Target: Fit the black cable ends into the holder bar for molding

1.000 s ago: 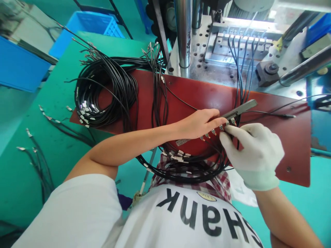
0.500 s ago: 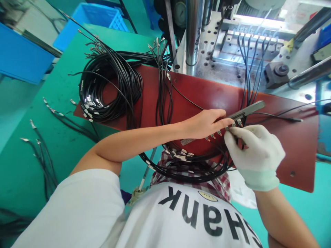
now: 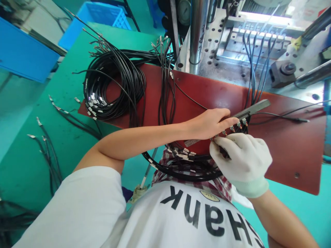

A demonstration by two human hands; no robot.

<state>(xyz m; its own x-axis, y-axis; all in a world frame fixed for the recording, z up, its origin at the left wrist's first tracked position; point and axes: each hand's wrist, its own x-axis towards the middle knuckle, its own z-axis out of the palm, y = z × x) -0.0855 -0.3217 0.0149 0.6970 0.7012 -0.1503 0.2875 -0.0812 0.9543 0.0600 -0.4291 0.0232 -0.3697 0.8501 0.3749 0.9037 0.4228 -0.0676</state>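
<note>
My bare left hand (image 3: pixel 208 123) lies on a long grey metal bar (image 3: pixel 252 109) on the red board (image 3: pixel 289 144), its fingers pressing the bar down. A row of black cable ends with metal terminals (image 3: pixel 236 126) sits along the bar. My right hand (image 3: pixel 241 156), in a white glove, is closed in a pinch on black cables (image 3: pixel 219 148) just below the bar, at its left part. A loop of black cables (image 3: pixel 181 168) hangs from the board's near edge over my lap.
A big coil of black cables (image 3: pixel 111 86) lies at the board's left end. Behind the board stands a metal press (image 3: pixel 232 44) with several cables in its fixture. Loose cables (image 3: pixel 46 151) lie on the green table. Blue crates (image 3: pixel 95 17) stand at the back left.
My gloved right hand has moved left along the bar, from its right part toward the middle. My left hand stays on the bar. The view has shifted slightly.
</note>
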